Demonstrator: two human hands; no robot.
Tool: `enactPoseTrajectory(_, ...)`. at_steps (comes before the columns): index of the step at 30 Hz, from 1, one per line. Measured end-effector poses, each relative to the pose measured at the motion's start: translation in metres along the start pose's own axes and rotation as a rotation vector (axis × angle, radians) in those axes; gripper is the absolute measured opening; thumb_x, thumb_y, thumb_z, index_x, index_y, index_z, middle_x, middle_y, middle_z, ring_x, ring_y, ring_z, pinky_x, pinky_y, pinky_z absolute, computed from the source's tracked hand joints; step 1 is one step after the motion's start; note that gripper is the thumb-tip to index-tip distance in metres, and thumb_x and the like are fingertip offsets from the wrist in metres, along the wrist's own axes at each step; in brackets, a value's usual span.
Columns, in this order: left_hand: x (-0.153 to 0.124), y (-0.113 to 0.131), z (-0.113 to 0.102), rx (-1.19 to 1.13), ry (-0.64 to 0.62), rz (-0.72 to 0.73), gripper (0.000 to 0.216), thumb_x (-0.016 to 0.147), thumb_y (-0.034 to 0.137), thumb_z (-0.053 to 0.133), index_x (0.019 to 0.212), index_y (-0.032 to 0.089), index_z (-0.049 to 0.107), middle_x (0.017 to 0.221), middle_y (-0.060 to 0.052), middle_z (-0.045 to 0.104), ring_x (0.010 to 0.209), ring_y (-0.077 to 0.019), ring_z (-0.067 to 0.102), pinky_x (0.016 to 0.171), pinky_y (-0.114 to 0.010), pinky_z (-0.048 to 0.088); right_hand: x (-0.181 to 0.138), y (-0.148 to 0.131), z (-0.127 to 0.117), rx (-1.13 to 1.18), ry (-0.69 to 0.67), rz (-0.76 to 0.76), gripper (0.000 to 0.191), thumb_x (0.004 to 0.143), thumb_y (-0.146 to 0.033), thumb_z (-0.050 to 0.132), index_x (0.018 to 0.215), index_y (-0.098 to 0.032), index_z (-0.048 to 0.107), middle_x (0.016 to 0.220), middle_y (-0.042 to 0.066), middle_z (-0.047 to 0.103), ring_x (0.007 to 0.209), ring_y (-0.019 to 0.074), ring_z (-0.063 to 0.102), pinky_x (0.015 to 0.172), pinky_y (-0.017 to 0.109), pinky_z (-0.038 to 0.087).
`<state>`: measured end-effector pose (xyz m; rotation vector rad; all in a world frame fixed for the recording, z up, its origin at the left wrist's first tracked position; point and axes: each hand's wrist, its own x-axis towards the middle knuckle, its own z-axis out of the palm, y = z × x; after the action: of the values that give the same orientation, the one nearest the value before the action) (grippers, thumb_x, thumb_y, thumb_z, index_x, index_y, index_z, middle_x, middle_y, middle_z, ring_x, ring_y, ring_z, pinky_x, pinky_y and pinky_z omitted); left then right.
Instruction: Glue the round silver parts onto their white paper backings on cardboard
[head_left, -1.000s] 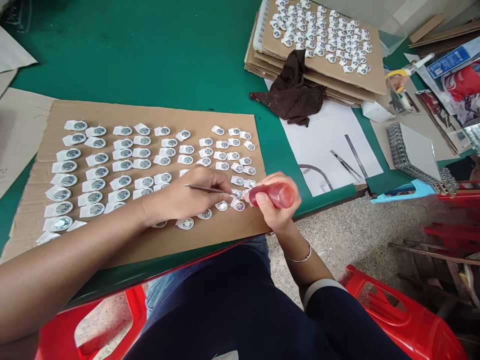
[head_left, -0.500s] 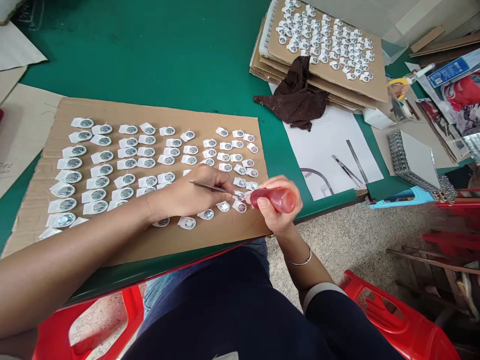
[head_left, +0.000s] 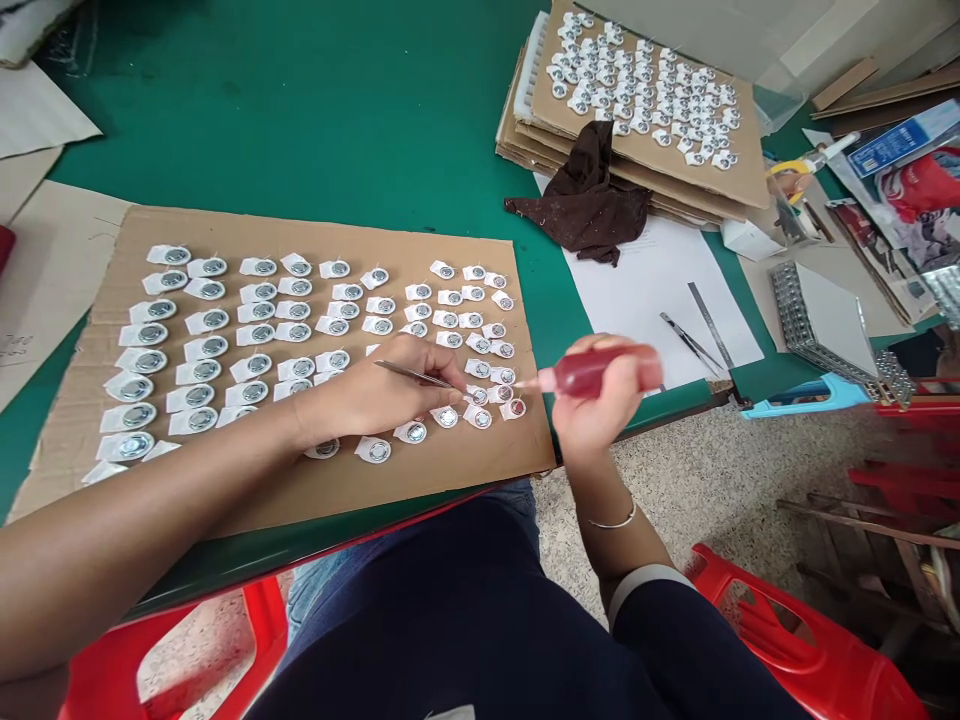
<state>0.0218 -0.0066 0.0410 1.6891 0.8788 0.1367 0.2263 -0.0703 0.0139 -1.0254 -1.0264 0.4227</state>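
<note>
A brown cardboard sheet (head_left: 300, 495) lies on the green table and carries rows of several small round metal parts on white tabs (head_left: 255, 335). My left hand (head_left: 375, 395) rests on the sheet, pinched on thin metal tweezers (head_left: 416, 376) whose tip points at a part near the right end of the rows. My right hand (head_left: 600, 410) is wrapped round a small red squeeze bottle (head_left: 596, 372), lifted just off the sheet's right edge with its nozzle pointing left toward the last parts.
A stack of cardboard sheets (head_left: 660, 165) with more parts sits at the back right, a dark brown rag (head_left: 585, 200) against it. White paper (head_left: 645, 290) holds spare tweezers (head_left: 690, 340) and a ruler. Clutter fills the far right; red plastic stools (head_left: 787, 640) stand below.
My right hand has pulled the red bottle up and to the right, away from the parts. A part with a red dab now shows at the row's end. The left hand stays put.
</note>
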Motion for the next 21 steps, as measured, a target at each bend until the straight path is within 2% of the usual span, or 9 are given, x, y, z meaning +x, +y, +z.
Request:
enactPoseTrajectory(2,-0.001,0.006,-0.003,-0.092,0.000,-0.041,0.018,0.076,0.031,0.061,0.082,0.014,0.065,0.067,-0.004,0.064,0.050,-0.0108,0.053,0.044,-0.021,0.041,0.026,0.001,-0.004,0.064,0.022,0.099,0.020,0.092,-0.043,0.036,0.087,-0.024,0.042,0.075,0.001,0.048,0.052,0.0114,0.051,0.033,0.022,0.036)
enactPoseTrajectory(4,-0.002,0.014,-0.007,-0.112,0.052,-0.034,0.020,0.075,0.033,0.063,0.082,0.014,0.065,0.064,-0.003,0.063,0.046,-0.0102,0.051,0.042,-0.021,0.040,0.054,0.003,-0.005,0.140,-0.043,0.180,0.020,0.090,-0.046,0.038,0.088,-0.026,0.039,0.078,0.000,0.049,0.049,0.0100,0.051,0.031,0.021,0.031)
enactPoseTrajectory(7,-0.002,0.022,-0.012,0.063,0.185,0.045,0.022,0.078,0.035,0.062,0.086,0.015,0.065,0.064,-0.002,0.063,0.049,-0.0111,0.053,0.043,-0.021,0.039,0.090,0.009,0.003,0.199,-0.222,0.352,0.028,0.084,-0.052,0.043,0.083,-0.024,0.039,0.069,-0.002,0.049,0.050,0.0114,0.054,0.031,0.021,0.028)
enactPoseTrajectory(9,0.000,0.022,-0.013,0.198,0.223,0.126,0.019,0.081,0.033,0.058,0.089,0.017,0.065,0.070,-0.002,0.064,0.058,-0.0127,0.057,0.049,-0.023,0.042,0.101,0.016,0.014,0.168,-0.321,0.394,0.034,0.081,-0.056,0.047,0.079,-0.022,0.041,0.064,-0.001,0.050,0.053,0.0123,0.056,0.032,0.020,0.030)
enactPoseTrajectory(14,0.000,0.010,-0.003,0.325,0.188,0.323,0.016,0.087,0.026,0.051,0.095,0.018,0.062,0.085,-0.004,0.065,0.071,-0.0142,0.059,0.060,-0.026,0.044,0.090,0.034,0.040,0.101,-0.382,0.307,0.041,0.083,-0.061,0.047,0.075,-0.021,0.045,0.057,-0.003,0.050,0.043,0.0105,0.054,0.029,0.020,0.029)
enactPoseTrajectory(18,-0.003,0.004,0.004,0.360,0.143,0.411,0.015,0.089,0.020,0.047,0.098,0.020,0.058,0.086,-0.004,0.064,0.072,-0.0144,0.058,0.062,-0.028,0.044,0.074,0.038,0.041,0.007,-0.365,0.236,0.041,0.087,-0.056,0.045,0.068,-0.019,0.044,0.049,-0.004,0.048,0.042,0.0121,0.057,0.027,0.020,0.030)
enactPoseTrajectory(21,-0.003,0.004,0.006,0.381,0.100,0.397,0.015,0.090,0.019,0.045,0.097,0.020,0.057,0.089,-0.005,0.063,0.076,-0.0154,0.059,0.066,-0.029,0.045,0.072,0.034,0.038,-0.040,-0.345,0.202,0.040,0.088,-0.055,0.045,0.069,-0.020,0.044,0.050,-0.004,0.047,0.041,0.0120,0.057,0.028,0.020,0.033)
